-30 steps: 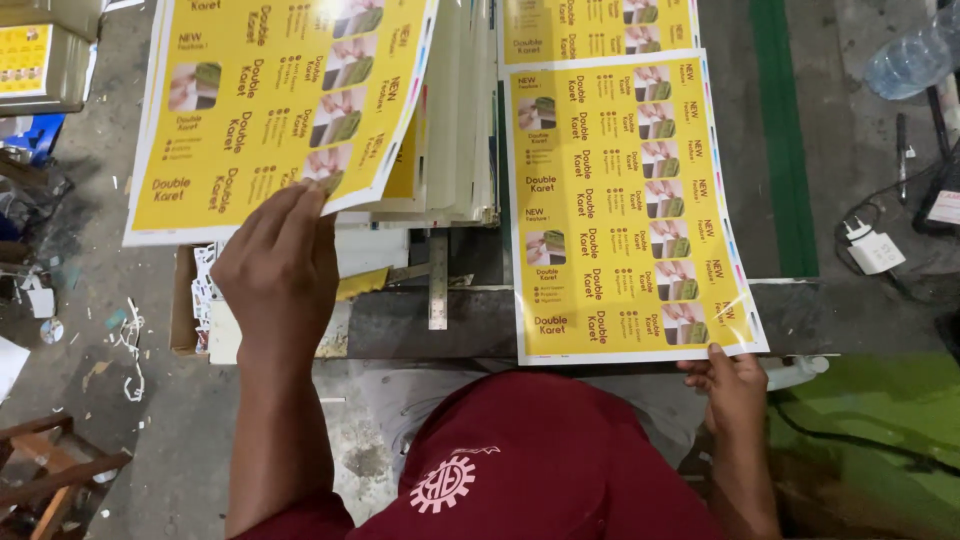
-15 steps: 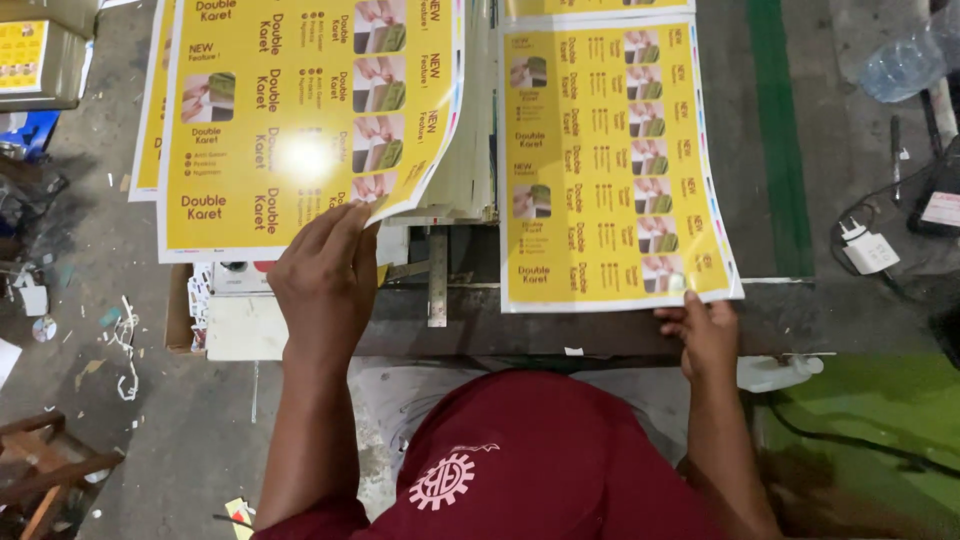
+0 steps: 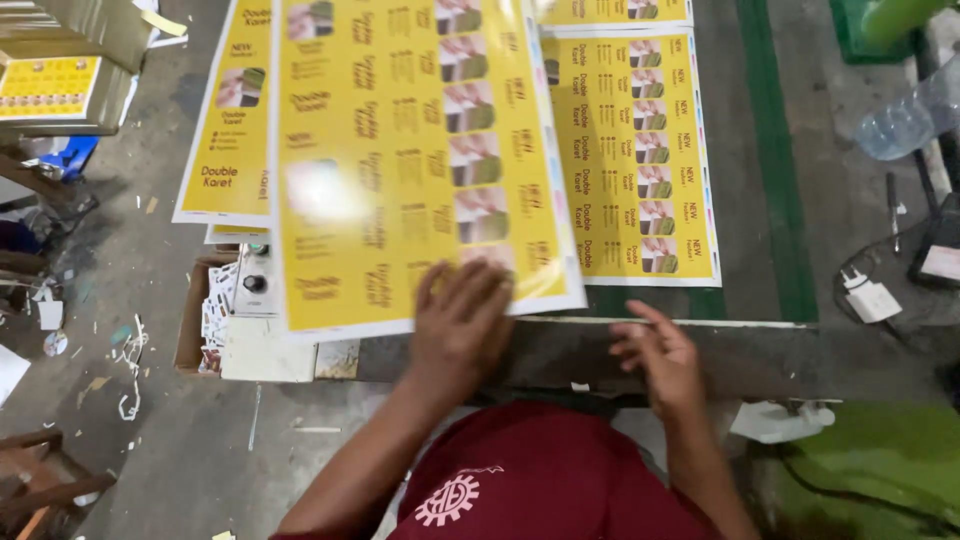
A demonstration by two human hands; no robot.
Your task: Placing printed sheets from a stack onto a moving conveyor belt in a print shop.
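My left hand (image 3: 462, 325) grips the near edge of a big glossy yellow printed sheet (image 3: 400, 150), lifted and blurred over the left of the workbench. More yellow sheets (image 3: 228, 130) lie stacked beneath it at the left. My right hand (image 3: 660, 355) hovers with fingers spread over the bench's front edge (image 3: 740, 340), holding nothing. Just beyond it a second yellow printed sheet (image 3: 635, 155) lies flat on the bench.
A green stripe (image 3: 775, 160) runs down the bench at the right. A clear plastic bottle (image 3: 905, 115), a white charger plug (image 3: 872, 297) and cables sit at the right. An open box of small cards (image 3: 215, 310) is at the left, above a littered floor.
My left hand has swung the lifted sheet rightward toward the middle. My right hand has let go of the right-hand sheet, which now lies flat on the bench.
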